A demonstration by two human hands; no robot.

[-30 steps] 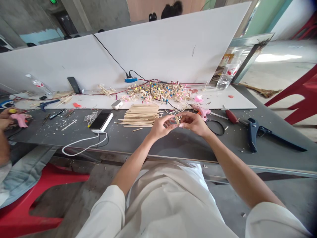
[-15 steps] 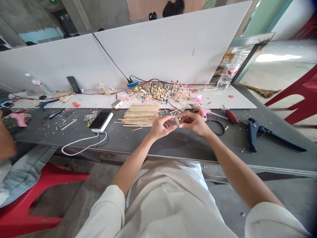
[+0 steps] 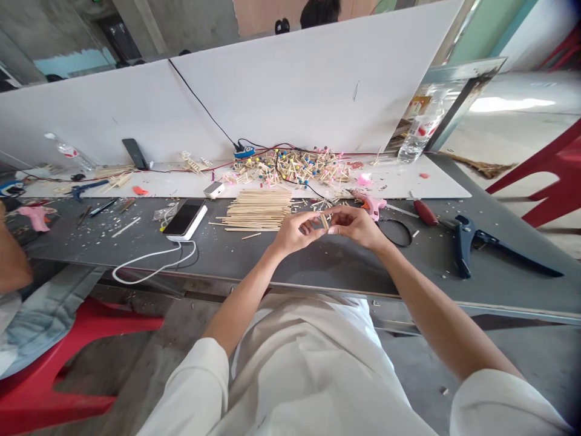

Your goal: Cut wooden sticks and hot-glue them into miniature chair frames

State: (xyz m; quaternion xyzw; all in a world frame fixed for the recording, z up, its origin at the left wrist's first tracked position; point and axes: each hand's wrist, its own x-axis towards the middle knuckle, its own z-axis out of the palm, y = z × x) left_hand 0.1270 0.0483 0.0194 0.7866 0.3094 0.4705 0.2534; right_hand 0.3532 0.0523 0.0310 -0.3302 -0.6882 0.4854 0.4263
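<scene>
Small pale wooden sticks (image 3: 324,221) are pinched between the fingertips of both hands above the grey table (image 3: 336,266). My left hand (image 3: 297,232) closes on them from the left, my right hand (image 3: 353,225) from the right. Just left of my left hand lies a row of long thin wooden sticks (image 3: 258,210). Behind the hands is a heap of short sticks with coloured ball ends (image 3: 295,166). A pink glue gun (image 3: 374,207) rests beyond my right hand.
Blue cutters (image 3: 465,245) and a red-handled tool (image 3: 425,213) lie to the right. A phone on a white block (image 3: 186,219) with a looped cable sits left. A bottle (image 3: 422,133) stands back right. Another person's arm (image 3: 13,260) shows at the far left.
</scene>
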